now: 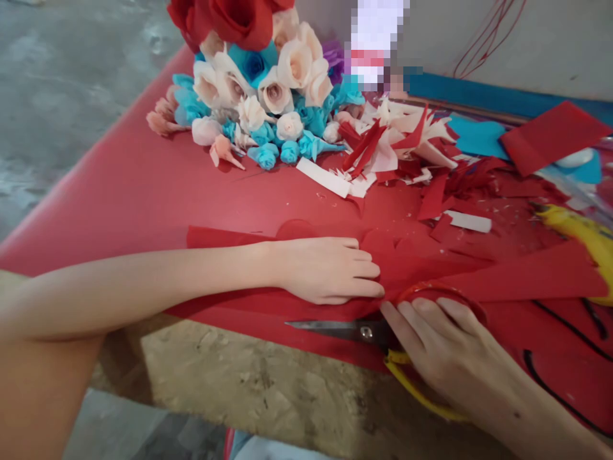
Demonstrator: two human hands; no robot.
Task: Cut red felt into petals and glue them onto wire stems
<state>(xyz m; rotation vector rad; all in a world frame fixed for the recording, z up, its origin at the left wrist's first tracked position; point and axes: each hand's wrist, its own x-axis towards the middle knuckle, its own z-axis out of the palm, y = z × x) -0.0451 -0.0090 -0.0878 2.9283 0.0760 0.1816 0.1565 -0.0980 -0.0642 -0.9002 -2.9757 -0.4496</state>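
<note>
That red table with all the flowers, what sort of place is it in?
Probably a craft workspace: it has piled-up, handmade-looking flowers, cut scraps and scissors.

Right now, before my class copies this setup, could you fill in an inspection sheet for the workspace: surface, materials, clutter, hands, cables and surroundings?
Surface: red tabletop, smooth-looking, littered toward the right.
Job's things: red paper partly under the left arm; scissors at the near edge, tips pointing left.
Clutter: artificial flowers heaped at the far side; red and white scraps beside them; yellow tool, perhaps a glue gun, at right.
Hands: left hand palm down on the red paper; right hand on the scissors' handles.
Cables: black cords at right.
Surroundings: grey floor at left.
</note>
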